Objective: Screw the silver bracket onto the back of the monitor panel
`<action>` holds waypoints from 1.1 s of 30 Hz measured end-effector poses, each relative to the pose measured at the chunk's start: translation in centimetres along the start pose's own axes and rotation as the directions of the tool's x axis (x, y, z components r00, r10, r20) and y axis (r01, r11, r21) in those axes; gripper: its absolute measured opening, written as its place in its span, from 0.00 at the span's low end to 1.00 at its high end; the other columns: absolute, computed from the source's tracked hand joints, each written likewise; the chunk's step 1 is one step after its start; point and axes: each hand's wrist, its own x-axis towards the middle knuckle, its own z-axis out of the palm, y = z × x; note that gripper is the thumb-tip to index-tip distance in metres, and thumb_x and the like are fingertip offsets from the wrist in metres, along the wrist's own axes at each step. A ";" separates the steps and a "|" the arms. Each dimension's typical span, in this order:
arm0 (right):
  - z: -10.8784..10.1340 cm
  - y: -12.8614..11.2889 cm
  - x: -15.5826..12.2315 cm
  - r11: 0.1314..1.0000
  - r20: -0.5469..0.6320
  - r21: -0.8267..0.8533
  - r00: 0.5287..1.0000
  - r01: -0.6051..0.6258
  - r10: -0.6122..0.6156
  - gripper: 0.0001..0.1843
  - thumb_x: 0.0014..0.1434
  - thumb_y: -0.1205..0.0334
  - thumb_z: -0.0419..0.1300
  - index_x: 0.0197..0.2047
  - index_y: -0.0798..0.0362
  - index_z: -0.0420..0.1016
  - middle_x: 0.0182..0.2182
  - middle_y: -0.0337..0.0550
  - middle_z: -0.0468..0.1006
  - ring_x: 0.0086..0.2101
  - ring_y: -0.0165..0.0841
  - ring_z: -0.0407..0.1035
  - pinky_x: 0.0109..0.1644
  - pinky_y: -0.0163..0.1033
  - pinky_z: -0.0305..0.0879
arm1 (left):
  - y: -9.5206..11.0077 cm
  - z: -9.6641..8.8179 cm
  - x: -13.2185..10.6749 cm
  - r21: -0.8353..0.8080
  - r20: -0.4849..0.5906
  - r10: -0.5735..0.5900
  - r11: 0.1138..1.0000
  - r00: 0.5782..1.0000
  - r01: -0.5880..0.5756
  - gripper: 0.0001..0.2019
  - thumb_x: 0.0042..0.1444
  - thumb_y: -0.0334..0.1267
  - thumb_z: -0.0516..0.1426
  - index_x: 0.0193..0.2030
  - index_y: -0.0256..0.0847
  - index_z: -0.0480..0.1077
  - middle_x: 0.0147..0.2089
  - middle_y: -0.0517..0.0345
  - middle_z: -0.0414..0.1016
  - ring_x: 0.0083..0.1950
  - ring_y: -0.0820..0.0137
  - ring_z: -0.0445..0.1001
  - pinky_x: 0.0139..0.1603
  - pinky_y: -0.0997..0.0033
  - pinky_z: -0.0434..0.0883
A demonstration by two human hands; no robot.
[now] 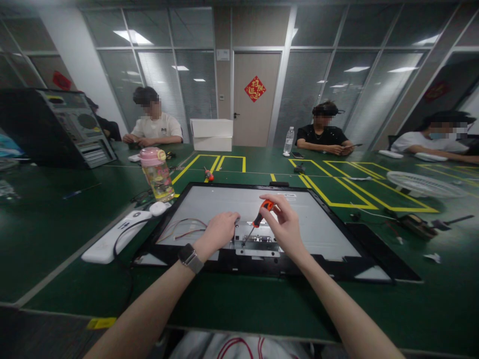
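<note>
A screwdriver (263,213) with an orange and black handle is held in my right hand (286,224), the thumb and fingers closed round the handle. Its shaft slants down to the left, and the tip meets the lower left part of a metal bracket (258,253). My left hand (220,228) rests at the bracket's left edge, fingers curled against it. Beneath both hands lies a flat monitor panel (202,199) with a grey back and black frame. Thin wires (179,224) run across the panel left of my left hand.
A white power bank (116,239) with a black cable and a pink-lidded bottle (155,174) stand left of the panel. A black strip (381,252) lies to the right. Further off are a small red-handled object (209,175), a white box (212,134) and several seated people.
</note>
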 end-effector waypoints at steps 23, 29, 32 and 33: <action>0.3 -0.2 -0.1 0.998 -0.017 0.054 1.000 -0.019 0.020 0.13 0.59 0.60 0.63 0.48 0.45 0.78 0.39 0.43 0.73 0.39 0.35 0.70 0.45 0.44 0.72 | 0.0 0.0 0.0 0.005 0.004 -0.001 1.000 1.000 0.001 0.18 0.61 0.26 0.46 0.54 0.37 0.69 0.49 0.46 0.78 0.52 0.62 0.75 0.54 0.63 0.69; 0.0 -0.7 -0.2 0.987 0.085 0.146 0.995 -0.065 0.053 0.16 0.66 0.58 0.54 0.55 0.43 0.74 0.50 0.48 0.73 0.44 0.39 0.73 0.48 0.50 0.74 | 0.0 0.1 0.0 0.009 -0.010 -0.001 1.000 1.000 0.001 0.18 0.61 0.26 0.46 0.54 0.38 0.69 0.48 0.47 0.77 0.51 0.62 0.75 0.53 0.64 0.69; 0.2 -0.7 -0.3 0.958 0.138 0.249 0.984 -0.141 0.109 0.19 0.66 0.59 0.54 0.59 0.43 0.70 0.49 0.47 0.76 0.42 0.37 0.75 0.47 0.51 0.76 | -0.1 0.2 0.0 0.010 -0.014 0.004 1.000 1.000 -0.004 0.18 0.61 0.26 0.46 0.54 0.38 0.69 0.49 0.47 0.77 0.51 0.62 0.75 0.53 0.64 0.69; 0.3 -0.6 -0.3 0.956 0.129 0.254 0.985 -0.146 0.116 0.18 0.65 0.59 0.55 0.58 0.43 0.71 0.47 0.46 0.76 0.41 0.36 0.75 0.47 0.50 0.76 | -0.1 0.2 0.0 0.008 -0.016 0.006 1.000 1.000 -0.006 0.18 0.61 0.26 0.46 0.54 0.38 0.69 0.49 0.47 0.77 0.52 0.62 0.75 0.54 0.64 0.69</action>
